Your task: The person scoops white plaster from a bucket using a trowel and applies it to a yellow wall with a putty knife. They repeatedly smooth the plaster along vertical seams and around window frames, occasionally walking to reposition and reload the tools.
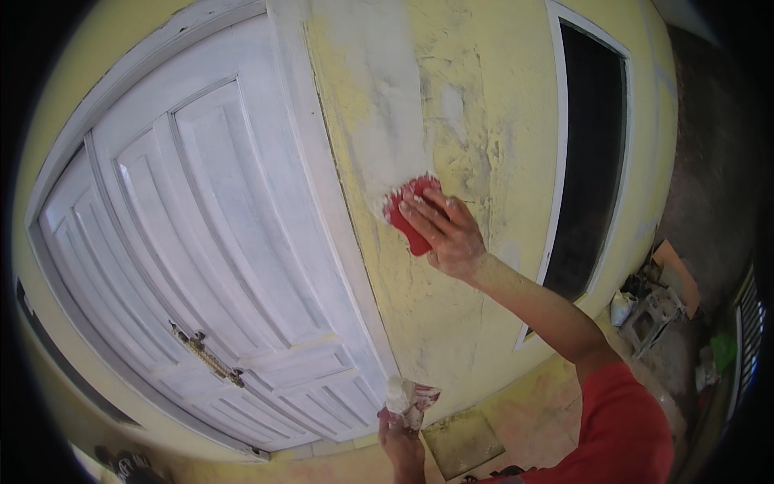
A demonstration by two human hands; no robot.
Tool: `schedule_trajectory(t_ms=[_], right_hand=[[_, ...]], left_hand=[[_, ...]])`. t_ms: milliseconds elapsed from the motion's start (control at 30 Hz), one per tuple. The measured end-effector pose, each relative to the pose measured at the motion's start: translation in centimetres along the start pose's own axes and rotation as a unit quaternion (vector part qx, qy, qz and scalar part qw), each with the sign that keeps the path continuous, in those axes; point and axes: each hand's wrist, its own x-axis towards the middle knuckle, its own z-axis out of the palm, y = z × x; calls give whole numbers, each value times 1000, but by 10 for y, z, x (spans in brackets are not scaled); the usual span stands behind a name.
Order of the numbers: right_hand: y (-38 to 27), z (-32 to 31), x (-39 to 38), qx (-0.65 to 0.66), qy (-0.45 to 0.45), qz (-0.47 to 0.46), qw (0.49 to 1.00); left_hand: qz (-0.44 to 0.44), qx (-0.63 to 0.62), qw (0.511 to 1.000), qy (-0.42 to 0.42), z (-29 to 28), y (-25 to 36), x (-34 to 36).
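Right hand grips a red flat scraper, fingers spread over its back, pressing it flat against the yellow wall at the lower edge of a whitish filler patch. Left hand, low near the bottom edge, is closed around a small white-smeared container, possibly a cup of filler; the view is too small to tell. White panelled door with a brass handle stands left; dark window opening right.
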Motion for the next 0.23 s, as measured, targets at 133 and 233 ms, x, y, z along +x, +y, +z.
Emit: schedule_trajectory(t_ms=[133, 233], right_hand=[[34, -23, 133, -56, 45, 26, 997], [48, 13, 151, -128, 40, 27, 991]], left_hand=[[4, -12, 999, -30, 8, 6, 4], [6, -20, 999, -43, 15, 0, 9]])
